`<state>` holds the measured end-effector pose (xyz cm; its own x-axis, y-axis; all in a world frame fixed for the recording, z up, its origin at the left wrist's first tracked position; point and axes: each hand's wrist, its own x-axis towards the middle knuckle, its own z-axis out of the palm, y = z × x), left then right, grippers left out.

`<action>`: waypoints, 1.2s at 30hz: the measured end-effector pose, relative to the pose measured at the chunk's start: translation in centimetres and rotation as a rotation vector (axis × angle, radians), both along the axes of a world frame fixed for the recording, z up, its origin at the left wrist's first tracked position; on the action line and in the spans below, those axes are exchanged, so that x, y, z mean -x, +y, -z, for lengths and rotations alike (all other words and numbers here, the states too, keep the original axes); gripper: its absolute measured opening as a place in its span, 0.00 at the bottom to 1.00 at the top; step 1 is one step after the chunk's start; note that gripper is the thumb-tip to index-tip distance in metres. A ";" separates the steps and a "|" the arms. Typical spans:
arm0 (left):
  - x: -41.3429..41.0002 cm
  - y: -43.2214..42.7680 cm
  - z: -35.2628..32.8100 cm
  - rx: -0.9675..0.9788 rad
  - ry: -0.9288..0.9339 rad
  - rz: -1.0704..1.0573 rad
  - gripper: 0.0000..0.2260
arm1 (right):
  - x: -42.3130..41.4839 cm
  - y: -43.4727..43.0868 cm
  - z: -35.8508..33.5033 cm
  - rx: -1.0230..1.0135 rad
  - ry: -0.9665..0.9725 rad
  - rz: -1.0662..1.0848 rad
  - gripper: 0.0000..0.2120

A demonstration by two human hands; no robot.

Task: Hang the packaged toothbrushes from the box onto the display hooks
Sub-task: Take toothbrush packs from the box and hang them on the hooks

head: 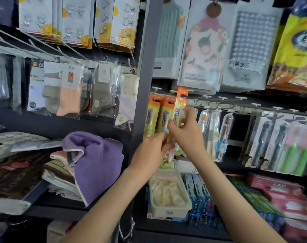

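Orange-topped yellow toothbrush packs hang on display hooks (156,92) just right of the grey shelf post. One pack (151,113) hangs at the left and a second pack (166,111) beside it. My right hand (186,132) grips a third pack (180,104), whose orange tab is raised to hook height. My left hand (152,153) pinches the lower end of a pack (171,155) below. No box is clearly visible.
Bare hooks (223,99) run to the right above clear-cased toothbrushes (212,127) and carded ones (279,137). A white bin (168,213) and toothpaste boxes (254,195) sit below. A grey post (145,67) stands left; socks (70,88) and folded towels (94,162) lie beyond.
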<state>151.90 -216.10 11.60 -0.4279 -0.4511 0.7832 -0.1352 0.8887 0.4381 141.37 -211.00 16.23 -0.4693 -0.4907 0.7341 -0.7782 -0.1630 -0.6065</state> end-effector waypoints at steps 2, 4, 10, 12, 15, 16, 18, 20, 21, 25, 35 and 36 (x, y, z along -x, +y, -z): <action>0.2 -1.1 -0.3 0.281 -0.044 -0.192 0.10 | 1.6 0.3 0.3 -0.081 0.048 0.027 0.23; 0.1 -2.6 -1.0 0.493 0.047 -0.361 0.14 | 3.3 0.3 0.7 -0.171 0.125 0.100 0.28; 0.0 -6.4 -1.2 0.731 -0.069 -0.589 0.12 | 6.4 -1.5 0.9 -0.311 0.302 0.282 0.33; 0.3 -6.8 -1.0 0.746 -0.056 -0.604 0.10 | 6.8 -2.3 0.9 -0.306 0.329 0.318 0.34; 0.5 -7.1 -1.0 0.759 0.024 -0.603 0.09 | 6.7 -3.2 1.4 -0.288 0.370 0.319 0.34; 0.5 -7.3 -1.0 0.768 0.039 -0.600 0.09 | 6.6 -3.4 1.7 -0.272 0.382 0.321 0.33; 0.5 -7.4 -1.0 0.779 0.054 -0.588 0.08 | 6.7 -4.0 2.0 -0.217 0.367 0.326 0.33; 0.5 -7.5 -1.0 0.794 0.064 -0.582 0.08 | 7.0 -4.7 1.8 -0.203 0.335 0.346 0.31; 0.5 -7.6 -1.0 0.801 0.069 -0.587 0.08 | 7.2 -5.1 1.7 -0.221 0.321 0.369 0.31; 0.6 -7.7 -1.0 0.814 0.095 -0.600 0.08 | 7.6 -6.2 1.1 -0.275 0.230 0.424 0.32; 0.5 -7.8 -0.8 0.801 0.086 -0.572 0.08 | 7.8 -10.6 3.8 -0.203 0.019 0.323 0.33; 0.5 -7.7 -0.8 0.805 0.075 -0.579 0.08 | 7.6 -10.5 4.5 -0.201 0.014 0.306 0.32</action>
